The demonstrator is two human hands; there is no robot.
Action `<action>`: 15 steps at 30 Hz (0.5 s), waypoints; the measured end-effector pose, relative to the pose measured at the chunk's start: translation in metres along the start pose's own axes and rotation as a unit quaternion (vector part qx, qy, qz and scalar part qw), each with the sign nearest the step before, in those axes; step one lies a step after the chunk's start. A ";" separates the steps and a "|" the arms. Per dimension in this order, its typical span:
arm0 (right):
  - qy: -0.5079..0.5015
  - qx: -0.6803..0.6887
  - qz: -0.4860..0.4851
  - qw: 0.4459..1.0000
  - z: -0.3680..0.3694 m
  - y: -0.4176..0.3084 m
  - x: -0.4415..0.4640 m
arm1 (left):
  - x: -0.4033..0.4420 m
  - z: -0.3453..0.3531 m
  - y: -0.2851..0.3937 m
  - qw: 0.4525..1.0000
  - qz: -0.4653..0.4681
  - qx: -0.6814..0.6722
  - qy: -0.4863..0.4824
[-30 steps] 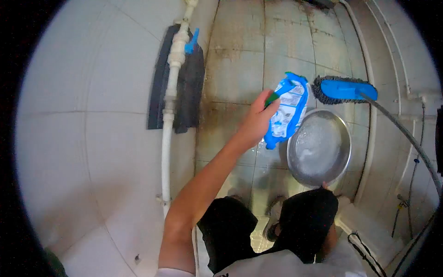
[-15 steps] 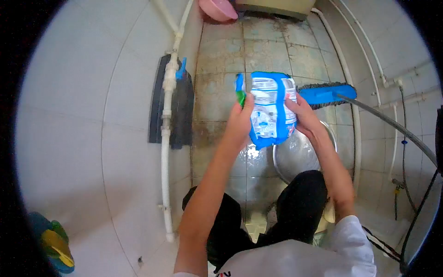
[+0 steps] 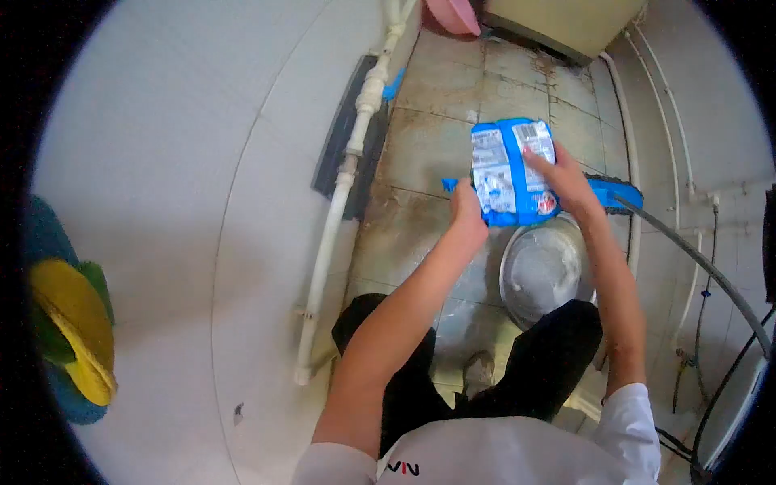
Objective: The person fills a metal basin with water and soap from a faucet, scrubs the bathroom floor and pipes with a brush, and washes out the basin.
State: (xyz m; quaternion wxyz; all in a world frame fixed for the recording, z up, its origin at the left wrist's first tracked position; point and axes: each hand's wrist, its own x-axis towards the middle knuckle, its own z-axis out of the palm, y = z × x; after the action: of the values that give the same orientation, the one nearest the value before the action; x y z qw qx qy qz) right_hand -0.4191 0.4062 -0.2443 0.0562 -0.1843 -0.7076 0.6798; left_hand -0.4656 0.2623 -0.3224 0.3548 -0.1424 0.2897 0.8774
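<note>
A blue-and-white printed plastic bag with barcodes and small text faces me, held over the floor. My left hand is closed at the bag's lower left edge. A small blue strip sticks out beside its thumb; whether it is joined to the bag is hidden. On the bag's right side, my right hand grips with the thumb across the printed face. Just below, a round metal basin stands on the floor by my right knee, with whitish stuff inside.
A blue mop head with a long grey handle lies to the right. White pipes run along the left wall in front of a dark grey board. A pink basin sits at the far end. Yellow and green cloth-like items hang left.
My view has turned, so the room appears shifted and tilted. The bag has tilted slightly in both hands, and less of the blue-green strip shows at my left hand.
</note>
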 end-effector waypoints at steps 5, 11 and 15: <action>-0.025 -0.040 -0.021 0.999 0.012 -0.035 0.006 | -0.024 0.034 0.031 0.990 0.121 0.021 0.067; -0.041 -0.003 -0.015 0.999 0.026 -0.059 0.020 | -0.033 0.039 0.052 0.979 0.191 -0.045 0.046; -0.001 0.032 -0.057 0.998 0.059 -0.059 0.015 | -0.033 0.033 0.076 0.934 0.324 0.101 0.110</action>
State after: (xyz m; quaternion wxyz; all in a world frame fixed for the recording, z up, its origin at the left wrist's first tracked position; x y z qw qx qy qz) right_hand -0.4634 0.3552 -0.1928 0.0997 -0.1410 -0.6946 0.6983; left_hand -0.4971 0.2209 -0.2502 0.0294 -0.1003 0.4443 0.8898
